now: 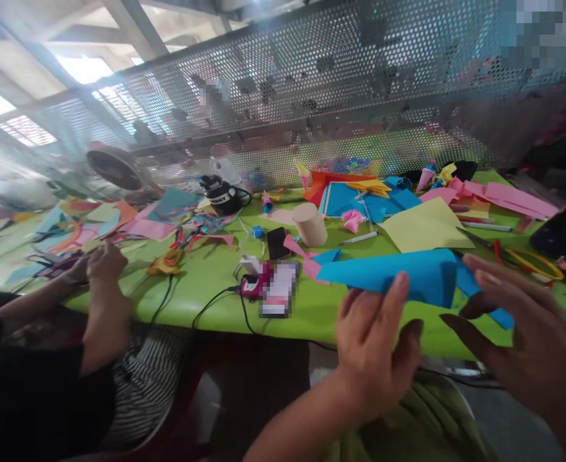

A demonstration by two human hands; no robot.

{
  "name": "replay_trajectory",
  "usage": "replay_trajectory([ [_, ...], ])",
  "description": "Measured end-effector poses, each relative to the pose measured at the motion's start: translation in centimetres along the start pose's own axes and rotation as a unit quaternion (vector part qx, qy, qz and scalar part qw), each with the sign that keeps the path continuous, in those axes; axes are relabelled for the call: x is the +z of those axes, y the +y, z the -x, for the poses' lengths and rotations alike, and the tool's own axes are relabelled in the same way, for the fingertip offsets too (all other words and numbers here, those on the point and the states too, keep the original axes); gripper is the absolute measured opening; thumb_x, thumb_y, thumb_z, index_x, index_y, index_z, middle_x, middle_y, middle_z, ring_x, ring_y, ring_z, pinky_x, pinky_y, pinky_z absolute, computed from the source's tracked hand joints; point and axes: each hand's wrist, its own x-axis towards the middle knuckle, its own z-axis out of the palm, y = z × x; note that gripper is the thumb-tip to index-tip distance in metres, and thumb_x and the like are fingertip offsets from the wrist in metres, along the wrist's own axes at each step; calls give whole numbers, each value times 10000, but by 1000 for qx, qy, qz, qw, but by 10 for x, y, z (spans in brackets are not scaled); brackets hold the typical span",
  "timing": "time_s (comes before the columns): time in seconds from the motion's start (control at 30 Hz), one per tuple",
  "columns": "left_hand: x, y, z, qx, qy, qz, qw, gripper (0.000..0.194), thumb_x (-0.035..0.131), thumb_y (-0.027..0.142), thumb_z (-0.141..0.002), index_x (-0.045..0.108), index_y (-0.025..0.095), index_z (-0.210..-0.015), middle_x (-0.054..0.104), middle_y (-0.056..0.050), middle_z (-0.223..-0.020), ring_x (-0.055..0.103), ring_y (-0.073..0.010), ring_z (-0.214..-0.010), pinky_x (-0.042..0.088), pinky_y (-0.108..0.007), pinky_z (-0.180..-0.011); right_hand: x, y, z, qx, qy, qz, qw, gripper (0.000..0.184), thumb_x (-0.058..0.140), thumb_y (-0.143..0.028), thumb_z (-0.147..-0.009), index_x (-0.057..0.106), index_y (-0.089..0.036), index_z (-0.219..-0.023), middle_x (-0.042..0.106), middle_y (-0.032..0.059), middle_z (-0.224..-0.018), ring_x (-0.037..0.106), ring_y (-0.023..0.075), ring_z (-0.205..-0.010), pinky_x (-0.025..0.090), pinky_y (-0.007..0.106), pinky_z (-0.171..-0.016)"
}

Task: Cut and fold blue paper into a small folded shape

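Right of the frame's centre, a blue paper roll [422, 273] sits over the green desk [215, 314]. The left hand [372, 333] has fingers against it; whether its grip is closed, I cannot tell. The right hand's [523, 314] empty grip spreads near the wide end.

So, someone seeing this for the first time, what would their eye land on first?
Probably the rolled blue paper right of centre, with the person's left hand against its near side and the right hand by its wide end. Next might come the bright green tabletop across the middle, strewn with coloured paper, then the perforated screen behind it.
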Motion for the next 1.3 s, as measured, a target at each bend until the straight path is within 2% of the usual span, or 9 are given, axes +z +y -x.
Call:
replay_trajectory([
  [0.13,6,13,18,33,-58,7,998,734,644,216,-903,368,157,-1580,751,-143,-1219,723,-266,-1048,531,-427,-996,12,-1,-1,-41,-9,-36,998,687,624,-148,-916,479,-466,-1508,668,-16,-1389,674,257,-1197,564,405,-1008],
  [0.23,6,9,38,84,-96,79,989,676,636,144,-881,433,182,-1524,783,-68,-1103,739,-182,-906,548,-344,-897,21,20,12,49,-30,-98,993,435,600,-146,-891,685,-429,-1210,716,-24,-1300,692,269,-1152,546,418,-986],
  [0.37,4,-19,69,66,10,79,995,594,693,120,-836,546,255,-1395,711,-3,-868,672,-153,-743,538,-320,-781,33,59,37,213,-68,-266,938,184,664,-185,-831,707,-335,-927,743,6,-1267,671,302,-1205,543,402,-940],
  [0.43,4,-37,80,29,16,16,999,677,750,151,-816,503,259,-1437,705,-57,-1006,689,-195,-897,542,-362,-878,36,77,48,280,-112,-304,904,71,698,-245,-822,703,-294,-873,757,52,-1250,677,323,-1198,558,385,-853],
  [0.5,7,-55,82,-4,-93,-23,995,714,750,221,-832,458,270,-1482,641,-142,-1325,628,-274,-1210,504,-432,-1030,37,90,55,310,-164,-319,880,62,710,-278,-793,708,-265,-854,758,95,-1250,688,349,-1171,563,400,-815],
  [0.6,17,-75,74,-1,-284,-21,959,734,652,163,-863,406,309,-1539,429,-102,-1617,410,-284,-1481,390,-471,-1175,34,103,60,272,-227,-302,885,106,681,-253,-784,724,-263,-881,743,104,-1289,690,350,-1159,560,443,-850],
  [0.73,35,-87,62,9,-395,-31,918,505,523,200,-983,524,372,-1457,533,0,-1554,430,-239,-1467,255,-535,-1241,29,114,66,148,-239,-144,949,356,543,-77,-788,732,-291,-1000,715,59,-1345,615,310,-1258,476,509,-1022],
  [0.9,47,-83,66,3,-389,-61,919,336,513,249,-1016,642,345,-1311,679,-21,-1380,608,-232,-1227,337,-522,-1136,24,112,75,46,-216,65,973,345,603,-145,-918,736,-315,-1187,681,53,-1405,577,332,-1294,421,557,-1074],
  [1.3,36,-77,59,-61,-348,-49,934,180,518,242,-1030,697,241,-1037,780,-15,-975,683,-196,-883,380,-424,-908,37,107,92,89,-197,-10,976,183,598,-282,-984,717,-292,-1122,785,39,-1124,704,283,-1067,530,512,-948],
])
